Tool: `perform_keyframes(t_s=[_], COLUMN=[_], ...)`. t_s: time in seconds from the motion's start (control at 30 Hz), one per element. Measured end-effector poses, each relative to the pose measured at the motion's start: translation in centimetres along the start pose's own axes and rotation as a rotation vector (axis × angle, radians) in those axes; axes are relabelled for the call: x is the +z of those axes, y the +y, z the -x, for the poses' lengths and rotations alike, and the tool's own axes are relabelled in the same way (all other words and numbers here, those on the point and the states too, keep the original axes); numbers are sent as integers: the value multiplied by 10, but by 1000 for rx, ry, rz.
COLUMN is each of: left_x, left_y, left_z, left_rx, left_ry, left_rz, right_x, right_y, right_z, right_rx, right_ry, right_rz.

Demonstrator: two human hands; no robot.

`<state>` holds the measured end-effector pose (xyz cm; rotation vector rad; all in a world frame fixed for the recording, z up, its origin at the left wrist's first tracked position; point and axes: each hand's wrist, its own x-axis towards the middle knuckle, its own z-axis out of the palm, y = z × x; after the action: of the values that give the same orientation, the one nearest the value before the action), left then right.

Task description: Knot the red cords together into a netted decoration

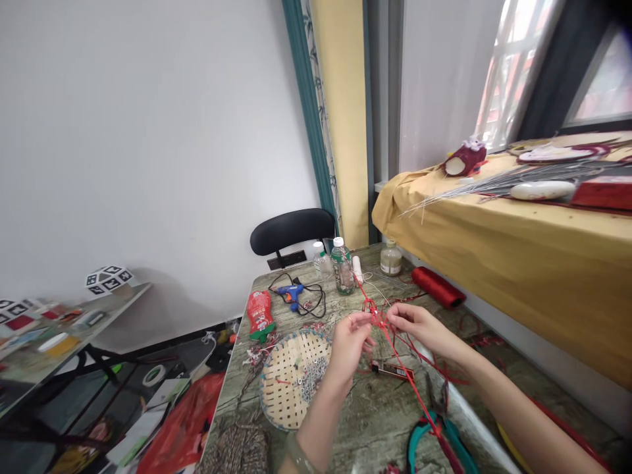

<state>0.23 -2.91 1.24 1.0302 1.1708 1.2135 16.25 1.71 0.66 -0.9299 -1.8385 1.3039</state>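
Note:
A taut red cord runs slantwise over the table, from beside a green-labelled plastic bottle down to the teal-handled pliers. Around its upper part is a knotted tangle with loose strands. My left hand comes from below, thumb and fingers pinching the red cord at the tangle. Just right of it, my right hand has thumb and forefinger pressed together on a strand; the exact grip is too small to make out. Left of my left hand lies a round woven bamboo tray holding many small metal rings.
A blue glue gun with its black cable and a red pouch lie at the far left. A red thread spool and a glass jar are at the back right. Brown yarn sits at the near left edge.

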Motion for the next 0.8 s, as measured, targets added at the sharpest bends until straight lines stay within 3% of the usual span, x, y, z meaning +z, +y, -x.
perform_keyframes(t_s=[0.3,0.6,0.8], left_x=[-6,-11,1], left_y=[2,-6,-9], left_z=[-2,1,-3], left_rx=[-146,-149,-142], left_ry=[-110,-82,-84], left_rz=[70,101,207], right_x=[11,5,2], right_y=[-11,-2,-2], right_z=[3,2,2], right_rx=[126,143,164], right_ry=[-74,-80,-67], right_rz=[-234,-156,-97])
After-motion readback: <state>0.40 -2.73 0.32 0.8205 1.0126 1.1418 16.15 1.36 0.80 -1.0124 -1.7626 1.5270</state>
